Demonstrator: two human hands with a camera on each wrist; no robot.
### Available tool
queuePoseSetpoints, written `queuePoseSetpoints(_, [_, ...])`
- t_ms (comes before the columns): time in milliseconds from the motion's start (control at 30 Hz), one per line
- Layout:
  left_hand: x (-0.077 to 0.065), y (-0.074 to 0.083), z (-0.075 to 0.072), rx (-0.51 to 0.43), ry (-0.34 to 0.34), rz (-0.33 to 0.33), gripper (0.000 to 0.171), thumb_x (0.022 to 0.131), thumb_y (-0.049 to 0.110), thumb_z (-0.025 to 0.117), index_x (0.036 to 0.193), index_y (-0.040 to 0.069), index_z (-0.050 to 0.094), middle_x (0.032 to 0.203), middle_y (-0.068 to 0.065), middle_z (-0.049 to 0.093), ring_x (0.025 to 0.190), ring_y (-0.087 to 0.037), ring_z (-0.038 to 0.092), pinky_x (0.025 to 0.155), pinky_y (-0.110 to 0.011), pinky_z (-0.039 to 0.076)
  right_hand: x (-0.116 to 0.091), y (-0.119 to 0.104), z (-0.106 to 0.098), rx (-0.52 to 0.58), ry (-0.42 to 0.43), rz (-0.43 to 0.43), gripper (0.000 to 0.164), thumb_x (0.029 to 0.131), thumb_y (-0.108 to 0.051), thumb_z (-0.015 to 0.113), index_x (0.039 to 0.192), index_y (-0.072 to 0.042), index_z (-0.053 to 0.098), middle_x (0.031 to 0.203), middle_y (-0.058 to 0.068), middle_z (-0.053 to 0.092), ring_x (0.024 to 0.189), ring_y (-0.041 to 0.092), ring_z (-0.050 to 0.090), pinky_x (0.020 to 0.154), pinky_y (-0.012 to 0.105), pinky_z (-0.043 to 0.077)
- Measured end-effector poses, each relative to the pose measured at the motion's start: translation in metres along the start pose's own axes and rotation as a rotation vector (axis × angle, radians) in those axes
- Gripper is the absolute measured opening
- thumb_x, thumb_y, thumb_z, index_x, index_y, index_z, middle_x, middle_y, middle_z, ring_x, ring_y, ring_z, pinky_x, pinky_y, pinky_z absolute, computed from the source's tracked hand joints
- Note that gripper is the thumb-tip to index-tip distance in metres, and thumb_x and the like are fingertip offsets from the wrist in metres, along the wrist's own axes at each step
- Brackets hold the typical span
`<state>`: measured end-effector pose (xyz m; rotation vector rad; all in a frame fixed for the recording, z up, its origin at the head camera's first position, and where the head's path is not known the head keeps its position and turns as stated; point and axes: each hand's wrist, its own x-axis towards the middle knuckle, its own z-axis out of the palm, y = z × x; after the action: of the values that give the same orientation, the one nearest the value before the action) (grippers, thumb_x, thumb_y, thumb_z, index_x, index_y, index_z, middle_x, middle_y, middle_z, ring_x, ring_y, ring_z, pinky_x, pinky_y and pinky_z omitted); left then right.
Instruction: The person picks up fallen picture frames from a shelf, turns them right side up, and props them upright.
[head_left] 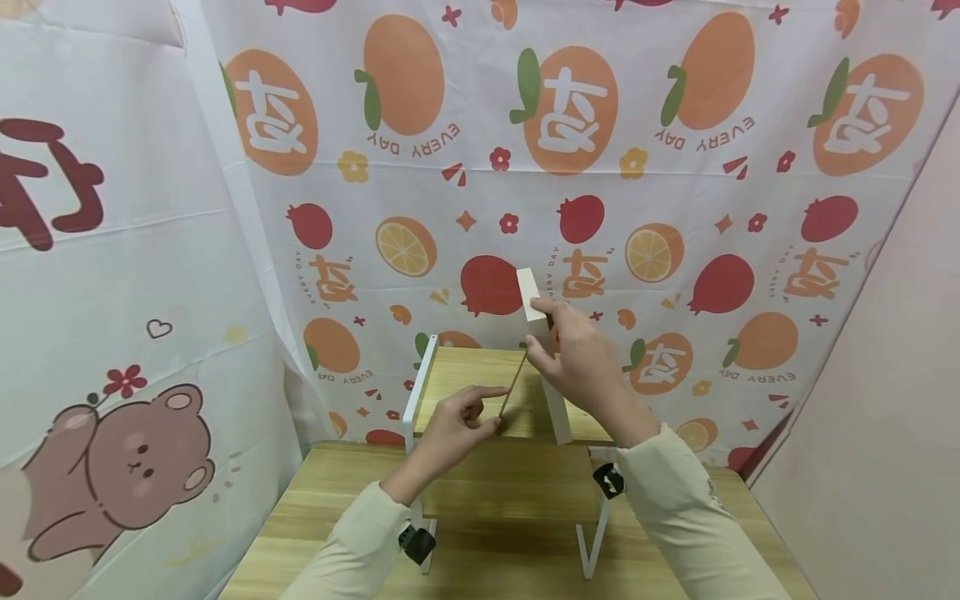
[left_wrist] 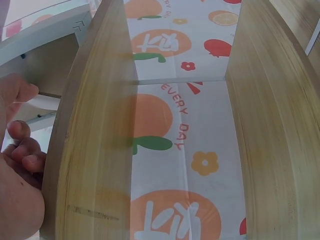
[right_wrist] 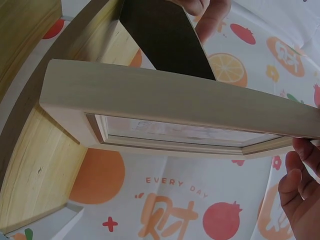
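Standing edge-on above the wooden shelf (head_left: pixel 461 375), the pale frame (head_left: pixel 560 412) is gripped near its top by the right hand (head_left: pixel 588 354), fingers on one side and thumb on the other. Its lower end is seen at the board's front edge; contact there can't be told. A dark panel (right_wrist: pixel 165 45), shown as a thin slanted line from the head, is pinched at its edge by the left hand (head_left: pixel 453 421), index finger extended, thumb near the lower corner. The panel is set just beside the frame, left of it; whether the two touch is not clear. In the right wrist view, a clear pane (right_wrist: pixel 175 131) is seen inside the frame opening, and the panel is partly hidden behind the frame's side. The shelf is carried by white metal legs (head_left: pixel 592 554) on a wood-grain tabletop (head_left: pixel 300 500), with a lower board (head_left: pixel 510 479) fitted under the top one. Both arms are covered by cream sleeves (head_left: pixel 697 517), with a black device (head_left: pixel 416 543) worn at each wrist. Behind, a white cloth (head_left: pixel 480 179) is printed with oranges and red fruit; at left, a bear print (head_left: pixel 142 454) is shown.
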<state>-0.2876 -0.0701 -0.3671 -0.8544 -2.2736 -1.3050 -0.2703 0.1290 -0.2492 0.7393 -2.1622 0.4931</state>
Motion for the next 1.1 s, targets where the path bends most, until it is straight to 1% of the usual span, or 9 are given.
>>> queuePoseSetpoints(233, [-0.0011,-0.0036,-0.0013,0.007,0.012,0.004,0.038,0.086,0.001,0.068,0.12,0.018,0.068,0.071,0.004,0.043,0.06,-0.004,0.034,0.058,-0.022,0.035,-0.0001,-0.0013,0.0016,-0.007,-0.009,0.008,0.044,0.088,-0.02,0.067,0.128,-0.007,0.055,0.081,0.009,0.058,0.066,0.016,0.045,0.053,0.026,0.038])
queuePoseSetpoints(467, [-0.0014,-0.0048,-0.0018,-0.008,0.021,-0.008,0.038,0.086,0.001,0.067,0.12,0.018,0.067,0.069,0.004,0.043,0.058,-0.003,0.034,0.056,-0.022,0.035,0.0007,-0.0031,0.0022,-0.023,-0.001,-0.005,0.045,0.087,-0.021,0.068,0.128,-0.007,0.056,0.078,0.007,0.055,0.065,0.014,0.045,0.05,0.024,0.036])
queuePoseSetpoints(567, [-0.0015,-0.0055,-0.0016,-0.011,0.023,-0.017,0.038,0.087,0.001,0.066,0.12,0.018,0.067,0.068,0.005,0.043,0.058,-0.003,0.034,0.056,-0.021,0.035,0.0014,-0.004,0.0019,-0.019,-0.003,-0.01,0.045,0.086,-0.021,0.069,0.128,-0.007,0.056,0.079,0.007,0.056,0.066,0.014,0.045,0.051,0.023,0.035])
queuePoseSetpoints(800, [-0.0019,-0.0045,-0.0017,-0.012,0.032,-0.046,0.037,0.087,0.002,0.065,0.119,0.02,0.067,0.066,0.005,0.044,0.058,-0.003,0.035,0.056,-0.021,0.035,0.0034,-0.0043,0.0018,0.01,-0.05,0.006,0.044,0.09,-0.021,0.066,0.13,-0.008,0.055,0.08,0.004,0.053,0.065,0.013,0.044,0.05,0.024,0.034])
queuePoseSetpoints(1000, [-0.0007,-0.0046,-0.0024,-0.016,0.026,-0.072,0.034,0.089,0.008,0.067,0.119,0.023,0.067,0.065,0.006,0.043,0.057,-0.004,0.035,0.057,-0.021,0.035,0.004,-0.0041,0.0019,0.025,-0.044,0.003,0.045,0.089,-0.021,0.067,0.13,-0.007,0.055,0.082,0.004,0.055,0.066,0.012,0.046,0.051,0.024,0.035])
queuePoseSetpoints(1100, [0.0003,-0.0045,-0.0032,-0.035,0.016,-0.089,0.032,0.09,0.011,0.067,0.119,0.024,0.067,0.065,0.005,0.043,0.057,-0.004,0.036,0.057,-0.021,0.035,0.0042,-0.0031,0.0016,0.03,-0.044,-0.002,0.045,0.089,-0.021,0.068,0.131,-0.007,0.055,0.084,0.004,0.057,0.068,0.013,0.049,0.052,0.024,0.037])
